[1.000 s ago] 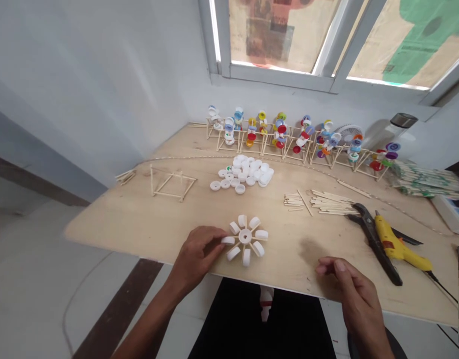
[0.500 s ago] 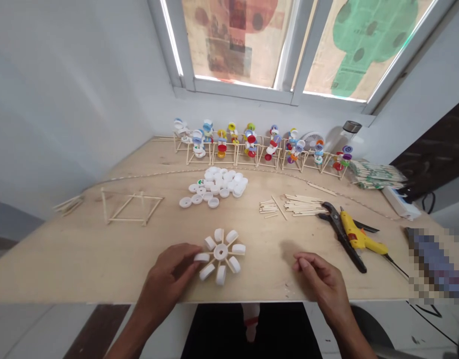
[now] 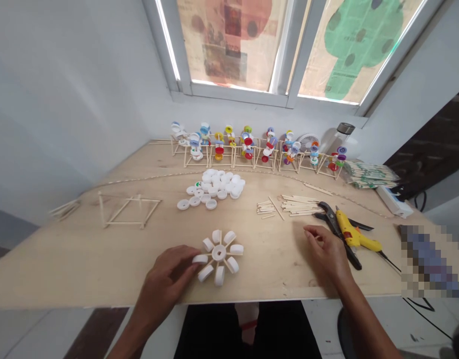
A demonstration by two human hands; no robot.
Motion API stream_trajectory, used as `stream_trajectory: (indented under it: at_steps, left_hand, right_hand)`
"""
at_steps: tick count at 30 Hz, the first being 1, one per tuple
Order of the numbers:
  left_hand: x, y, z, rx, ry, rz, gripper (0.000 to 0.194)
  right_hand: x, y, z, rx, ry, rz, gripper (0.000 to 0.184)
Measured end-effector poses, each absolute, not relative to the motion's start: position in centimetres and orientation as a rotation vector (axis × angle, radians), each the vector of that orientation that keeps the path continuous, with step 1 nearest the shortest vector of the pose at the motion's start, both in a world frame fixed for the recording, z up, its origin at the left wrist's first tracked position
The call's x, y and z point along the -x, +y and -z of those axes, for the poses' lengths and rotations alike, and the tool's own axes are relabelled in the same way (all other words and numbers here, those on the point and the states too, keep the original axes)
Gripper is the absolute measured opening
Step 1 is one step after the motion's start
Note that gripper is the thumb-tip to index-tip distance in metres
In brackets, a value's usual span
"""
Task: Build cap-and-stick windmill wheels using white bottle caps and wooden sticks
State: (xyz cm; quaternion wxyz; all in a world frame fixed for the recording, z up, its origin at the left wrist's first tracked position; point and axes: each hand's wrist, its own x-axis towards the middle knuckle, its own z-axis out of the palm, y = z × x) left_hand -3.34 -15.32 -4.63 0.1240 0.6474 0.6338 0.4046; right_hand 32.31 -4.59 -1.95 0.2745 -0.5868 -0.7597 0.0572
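My left hand point(image 3: 175, 271) pinches a white bottle cap point(image 3: 200, 259) at the left side of a wheel point(image 3: 219, 253). The wheel lies on the table, made of wooden sticks that spread from a central cap, with a white cap at each outer end. My right hand point(image 3: 325, 249) hovers over the table with its fingers curled together, and nothing shows between them. Just right of it lie a yellow glue gun point(image 3: 352, 232) and black-handled pliers point(image 3: 332, 219). Loose sticks point(image 3: 299, 205) lie beyond that hand.
White caps point(image 3: 214, 184) are heaped mid-table. A stick frame point(image 3: 128, 212) stands at left. Finished stick frames with coloured cap wheels point(image 3: 246, 142) line the wall. A bagged stick bundle point(image 3: 369, 174), power strip point(image 3: 394, 202) and bottle point(image 3: 344, 134) are at right.
My right hand has moved up and to the right, nearer the glue gun and pliers. My left hand stays at the wheel. The view has shifted slightly.
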Motion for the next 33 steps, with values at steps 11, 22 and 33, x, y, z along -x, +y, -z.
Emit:
stream_trajectory:
  at_steps: [11, 22, 33]
  left_hand:
    - [3.1, -15.4, 4.3, -1.862, 1.859, -1.224, 0.025]
    - [3.0, -15.6, 4.6, -1.783, 1.823, -1.239, 0.024]
    - [2.8, -15.7, 4.4, -1.781, 1.827, -1.216, 0.023]
  right_hand:
    - [-30.6, 1.9, -0.9, 1.559, -2.497, 0.180, 0.021]
    - [-29.7, 3.5, -1.0, 1.516, -2.771, 0.456, 0.020]
    - [-30.4, 4.2, -1.5, 1.350, -2.827, 0.462, 0.015]
